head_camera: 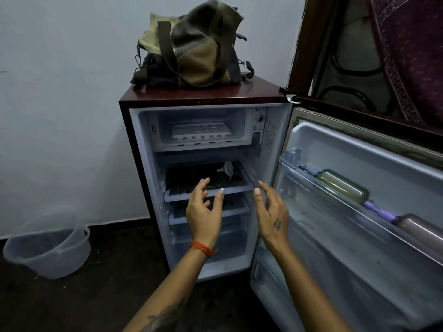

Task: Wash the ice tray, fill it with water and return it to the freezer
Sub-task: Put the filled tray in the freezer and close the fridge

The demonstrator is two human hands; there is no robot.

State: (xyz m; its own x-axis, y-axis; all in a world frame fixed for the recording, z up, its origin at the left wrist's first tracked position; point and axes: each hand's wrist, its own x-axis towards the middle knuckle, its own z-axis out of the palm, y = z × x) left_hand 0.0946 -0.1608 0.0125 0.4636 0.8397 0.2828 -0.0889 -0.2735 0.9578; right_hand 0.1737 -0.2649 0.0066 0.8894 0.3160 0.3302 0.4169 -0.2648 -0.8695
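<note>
While the door of the small fridge stands swung wide to your right, your hands hang in front of the open cabinet, both empty.

Item, left hand: fingers spread and loosely bent, palm turned inward, holding nothing, level with the middle shelf; an orange thread band circles the wrist.

Item, right hand: fingers relaxed and nearly straight, palm facing the left hand, touching nothing, just before the cabinet's right edge.

Item, ice tray: white, lying flat inside the freezer compartment at the top of the fridge, well above both hands. Whether its cells hold water you cannot tell from here.

Item, middle shelf: carries dark stuff, perhaps leafy greens, and a pale funnel-like piece towards the back.

Item, door rack: holds two bottles lying on their sides, an olive one and a brownish one, each with a purple cap.

Item, canvas bag: patchwork of green, tan and grey, sitting on the fridge's maroon top.

Item, translucent plastic bucket: tipped on the dark floor by the wall, well to the left of the fridge.
</note>
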